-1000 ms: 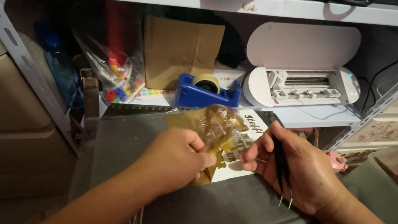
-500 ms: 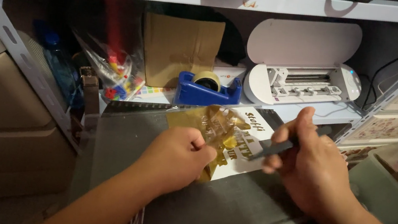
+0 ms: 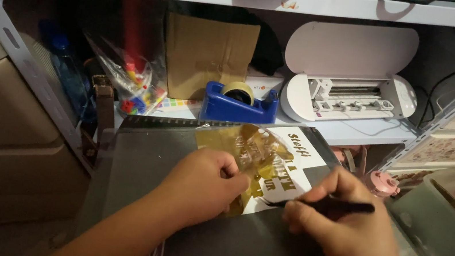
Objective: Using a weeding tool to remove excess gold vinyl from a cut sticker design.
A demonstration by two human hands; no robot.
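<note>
L hand (image 3: 203, 186) is closed, fingers curled, pinching a loose flap of gold vinyl film (image 3: 240, 144) lifted off the backing sheet (image 3: 293, 159); the flap stands curled above the sheet, approx. at the far-centre of the dark cutting mat (image 3: 148, 164). R hand (image 3: 353, 236) is closed in a pen-type grip round a slim black weeding tool (image 3: 328, 204), tip pointing left and resting at the sheet's near edge, just beside the L hand. Progress, as judged: part of the gold film is already peeled up; gold letters show on the white area of the sheet, so some excess is removed, but film under the L hand appears not yet freed. How much remains cannot be told; the hands hide that zone. Beyond the mat's far edge, on the shelf: blue tape dispenser (image 3: 239, 106), white cutting machine (image 3: 348, 90), lid open.
</note>
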